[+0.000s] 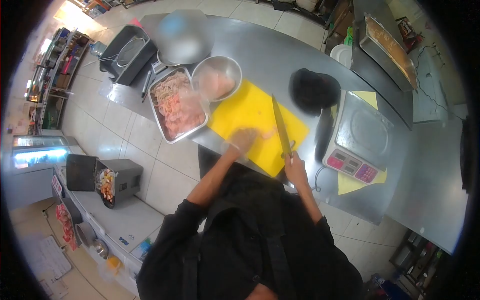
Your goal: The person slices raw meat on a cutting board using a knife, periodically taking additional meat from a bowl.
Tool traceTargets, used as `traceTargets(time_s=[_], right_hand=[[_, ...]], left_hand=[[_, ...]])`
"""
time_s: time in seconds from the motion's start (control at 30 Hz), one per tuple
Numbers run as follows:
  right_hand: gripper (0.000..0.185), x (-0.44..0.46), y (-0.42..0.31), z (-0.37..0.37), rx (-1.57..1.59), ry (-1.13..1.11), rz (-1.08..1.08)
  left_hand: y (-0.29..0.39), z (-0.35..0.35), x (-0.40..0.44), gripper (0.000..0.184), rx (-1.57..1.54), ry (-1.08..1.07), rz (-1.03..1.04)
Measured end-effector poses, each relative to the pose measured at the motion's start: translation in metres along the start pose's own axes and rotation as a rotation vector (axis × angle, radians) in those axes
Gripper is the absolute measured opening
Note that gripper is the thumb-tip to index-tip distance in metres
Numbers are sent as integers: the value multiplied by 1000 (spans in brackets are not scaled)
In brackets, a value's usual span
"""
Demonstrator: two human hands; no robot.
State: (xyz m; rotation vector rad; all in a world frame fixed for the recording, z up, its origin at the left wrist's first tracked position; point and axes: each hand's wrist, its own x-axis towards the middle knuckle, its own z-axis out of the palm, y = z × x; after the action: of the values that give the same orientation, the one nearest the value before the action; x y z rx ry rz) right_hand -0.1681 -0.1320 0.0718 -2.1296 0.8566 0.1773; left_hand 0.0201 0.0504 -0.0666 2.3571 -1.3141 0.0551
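A yellow cutting board (234, 111) lies at the near edge of the steel table. On it is a small pale pink piece of raw meat (270, 133). My left hand (243, 139), in what looks like a clear plastic glove, is low over the board with its fingers bunched at the left end of that piece. My right hand (296, 170) is closed around the handle of a long knife (281, 122). The blade points away from me, across the board to the right of the meat. A metal bowl (239, 80) with raw meat touches the board's far left corner.
A steel tray (175, 138) of cut raw meat stands left of the board. Behind it are a grey bin with a strainer (131, 52) and a large, blurred metal bowl (185, 37). To the right are a black cloth-like bundle (314, 90) and a digital scale (361, 137).
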Motion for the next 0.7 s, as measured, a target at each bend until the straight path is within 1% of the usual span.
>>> traceTargets(time_s=[0.07, 0.1, 0.17, 0.2, 0.27, 0.3, 0.33, 0.37, 0.4, 0.43, 0.5, 0.53, 0.6, 0.63, 0.7], right_hand=[[32, 0, -1, 1, 12, -2, -13], [32, 0, -3, 0, 20, -4, -26], [33, -1, -8, -3, 32, -19, -10], [35, -2, -12, -4, 40, -36, 4], [37, -4, -13, -3, 33, -66, 27], [40, -5, -14, -2, 25, -98, 49], [40, -6, -15, -2, 25, -98, 49], [43, -7, -15, -2, -26, -152, 48], [45, -8, -16, -1, -79, -207, 47], [45, -9, -13, 1, -79, -207, 43], [46, -12, -8, 3, -45, -240, -8], [46, -13, -8, 2, -47, -245, -11], [46, -17, -10, -2, -56, -280, -20], [46, -18, -13, -5, -59, -284, -21], [43, -19, -22, -8, -96, -286, -58]], left_hand=[[-3, 0, -1, 27, 164, -9, -13], [-3, -1, 2, 27, 166, -9, -10], [-2, 0, 7, 27, -25, -152, -305], [0, -6, 9, 27, -23, -152, -301], [7, -17, 10, 27, -115, 66, -240], [11, -21, 9, 27, -114, 65, -239], [14, -26, 10, 28, -212, 95, -280], [18, -31, 11, 29, -311, 127, -322], [18, -26, 9, 29, -309, 129, -322], [18, -20, 7, 31, -342, 147, -397], [19, -13, 10, 33, -372, 169, -477], [20, -10, 13, 27, -417, 76, -599], [24, -13, 11, 28, -462, -17, -728], [33, -25, 11, 26, -318, 16, -638], [38, -30, 11, 28, -180, 47, -545]])
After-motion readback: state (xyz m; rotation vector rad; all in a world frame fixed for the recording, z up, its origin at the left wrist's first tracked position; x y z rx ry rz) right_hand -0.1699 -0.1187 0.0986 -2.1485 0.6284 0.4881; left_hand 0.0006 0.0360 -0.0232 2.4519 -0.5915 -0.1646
